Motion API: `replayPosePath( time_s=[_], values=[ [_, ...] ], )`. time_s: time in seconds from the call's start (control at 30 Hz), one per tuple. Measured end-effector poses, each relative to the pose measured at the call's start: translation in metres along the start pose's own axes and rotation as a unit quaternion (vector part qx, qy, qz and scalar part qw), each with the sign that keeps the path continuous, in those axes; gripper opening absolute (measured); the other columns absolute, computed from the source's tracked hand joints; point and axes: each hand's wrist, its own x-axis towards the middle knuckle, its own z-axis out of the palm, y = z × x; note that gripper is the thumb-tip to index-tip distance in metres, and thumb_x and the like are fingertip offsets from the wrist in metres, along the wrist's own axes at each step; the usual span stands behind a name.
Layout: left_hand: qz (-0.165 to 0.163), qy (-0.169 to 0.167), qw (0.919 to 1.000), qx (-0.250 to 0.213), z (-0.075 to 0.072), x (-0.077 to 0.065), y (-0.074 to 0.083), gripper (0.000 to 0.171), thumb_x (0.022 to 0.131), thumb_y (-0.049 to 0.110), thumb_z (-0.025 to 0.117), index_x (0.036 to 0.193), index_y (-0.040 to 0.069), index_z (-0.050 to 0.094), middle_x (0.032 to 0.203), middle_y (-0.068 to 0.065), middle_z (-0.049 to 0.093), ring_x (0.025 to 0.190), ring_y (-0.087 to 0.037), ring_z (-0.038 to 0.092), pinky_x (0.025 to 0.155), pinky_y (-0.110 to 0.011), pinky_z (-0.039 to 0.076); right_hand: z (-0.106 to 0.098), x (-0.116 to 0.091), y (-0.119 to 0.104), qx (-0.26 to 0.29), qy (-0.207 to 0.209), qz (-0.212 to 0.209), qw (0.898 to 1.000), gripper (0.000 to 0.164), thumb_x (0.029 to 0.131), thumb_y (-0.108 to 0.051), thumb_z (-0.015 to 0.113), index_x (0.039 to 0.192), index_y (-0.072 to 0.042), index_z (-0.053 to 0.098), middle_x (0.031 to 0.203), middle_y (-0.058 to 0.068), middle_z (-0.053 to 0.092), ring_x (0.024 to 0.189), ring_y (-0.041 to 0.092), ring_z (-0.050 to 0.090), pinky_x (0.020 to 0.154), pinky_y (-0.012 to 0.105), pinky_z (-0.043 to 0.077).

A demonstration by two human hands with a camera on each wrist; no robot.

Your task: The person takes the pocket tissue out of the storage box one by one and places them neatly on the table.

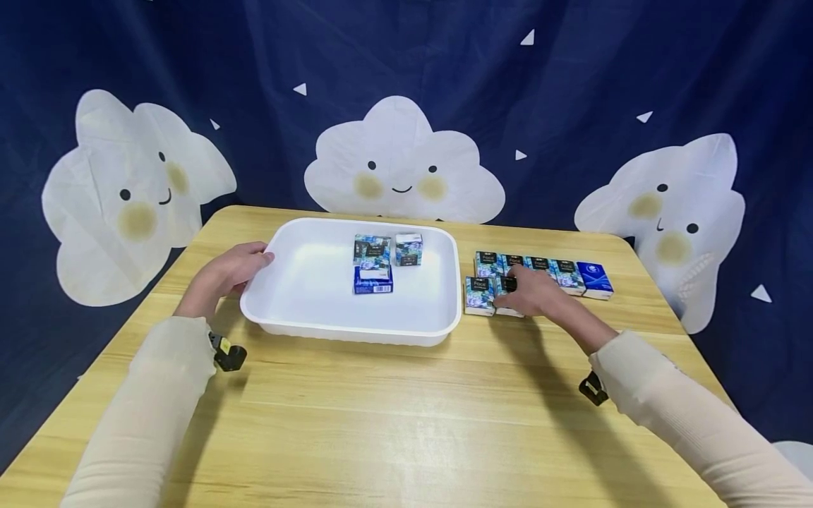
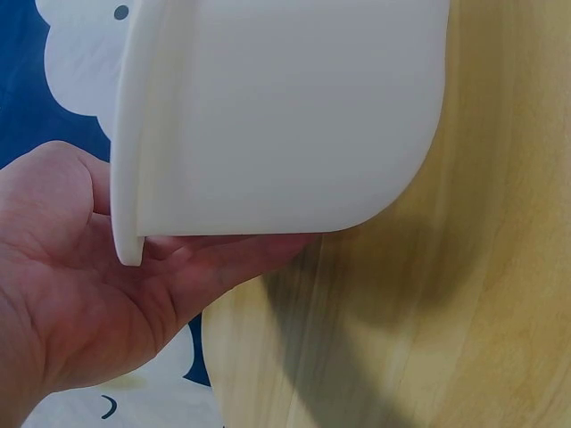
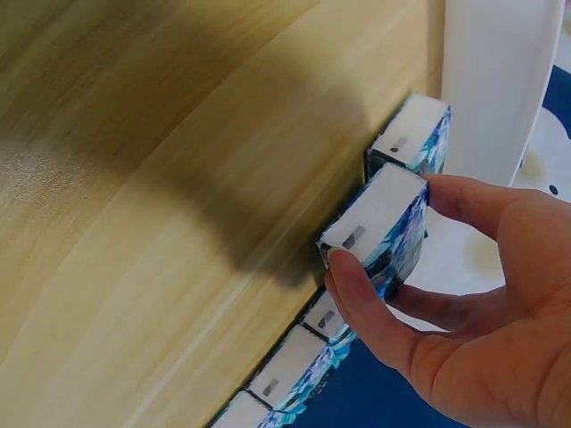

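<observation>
At the left end of a white plastic tray [image 1: 298, 310], my left hand [image 1: 236, 267] grips the rim. In the left wrist view its thumb is at the rim and its fingers reach beneath the tray. My right hand [image 1: 535, 293] pinches a small blue-patterned tissue pack [image 3: 379, 214] by its sides, thumb on one and fingers on the other. Right beside it, nearer the tray, stands another patterned pack [image 1: 479, 296]. Behind the hand runs a row of several similar packs [image 1: 488, 264], ending at the right in a plain blue pack [image 1: 594, 279].
Inside the tray, patterned packs [image 1: 376, 255] lie on a blue pack [image 1: 373, 288], with a single pack [image 1: 408, 250] just to their right. Everything stands on a wooden table [image 1: 406, 416]. A dark blue curtain [image 1: 406, 49] with smiling clouds hangs behind the table's far edge.
</observation>
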Motion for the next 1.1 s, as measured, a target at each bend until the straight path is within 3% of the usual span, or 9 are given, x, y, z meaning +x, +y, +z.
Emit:
replayPosePath(
  time_s=[0.2,0.43,0.83,1.1],
  values=[
    [0.002,0.0,1.0,0.003,0.0,-0.0008,0.0003,0.058,0.111,0.03,0.03,0.161,0.003,0.018,0.142,-0.024,0.043,0.113,-0.033,0.053,0.078,-0.032,0.051,0.0025,-0.0001,0.0015,-0.005,0.006,-0.001,1.0,0.086,0.093,-0.046,0.067,0.152,0.007,0.032,0.135,0.033,0.056,0.107,0.04,0.065,0.096,0.056,0.049],
    [0.0,0.003,1.0,0.002,0.0001,-0.0015,0.0009,0.057,0.111,0.031,0.03,0.16,0.003,0.019,0.141,-0.024,0.042,0.112,-0.034,0.052,0.079,-0.033,0.049,0.0059,0.0008,0.0021,-0.008,0.009,-0.004,1.0,0.086,0.095,-0.045,0.067,0.153,0.008,0.031,0.147,0.035,0.045,0.131,0.053,0.047,0.103,0.06,0.045],
    [-0.001,-0.001,1.0,0.0,0.0002,-0.0015,0.0008,0.059,0.111,0.031,0.029,0.161,0.003,0.016,0.148,-0.025,0.039,0.121,-0.035,0.049,0.083,-0.033,0.05,0.0052,0.0001,0.0004,-0.02,0.012,-0.017,1.0,0.083,0.099,-0.048,0.06,0.152,0.01,0.03,0.146,0.037,0.045,0.132,0.055,0.046,0.104,0.062,0.043],
    [0.001,-0.002,1.0,0.004,-0.0002,-0.0008,0.001,0.059,0.111,0.03,0.029,0.161,0.003,0.015,0.146,-0.025,0.04,0.118,-0.035,0.051,0.08,-0.032,0.052,0.0081,0.0013,-0.0038,-0.008,0.012,-0.01,1.0,0.104,0.092,-0.061,0.065,0.157,0.007,0.021,0.151,0.037,0.038,0.137,0.055,0.04,0.108,0.063,0.039]
  ],
)
